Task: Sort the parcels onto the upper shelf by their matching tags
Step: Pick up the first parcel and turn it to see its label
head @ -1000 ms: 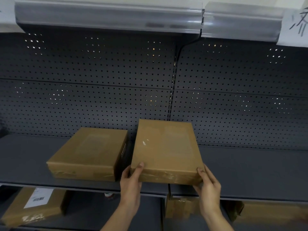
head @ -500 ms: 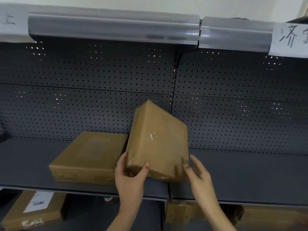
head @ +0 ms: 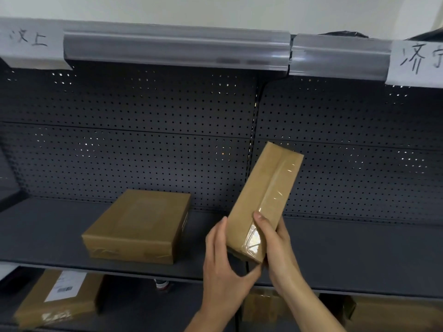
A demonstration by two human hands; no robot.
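I hold a brown cardboard parcel [head: 262, 200] tipped up on its edge above the dark grey shelf [head: 347, 255], its taped side facing me. My left hand [head: 221, 267] grips its lower left corner from below. My right hand [head: 275, 243] wraps around its lower right edge with the thumb on the tape. A second brown parcel [head: 139, 226] lies flat on the same shelf to the left. Two handwritten paper tags hang on the rail above: one tag [head: 31, 46] at the far left, another tag [head: 419, 61] at the far right.
A perforated dark back panel [head: 143, 140] closes the shelf behind. On the lower shelf sits a parcel with a white label [head: 57, 298] at left, more brown parcels [head: 395, 312] at right, and a small dark bottle [head: 161, 285]. A black bag [head: 340, 33] lies on top.
The parcel lay flat on the shelf a second ago; both hands have lifted it, tilted it upright onto its edge and shifted it right. The view has tilted upward.
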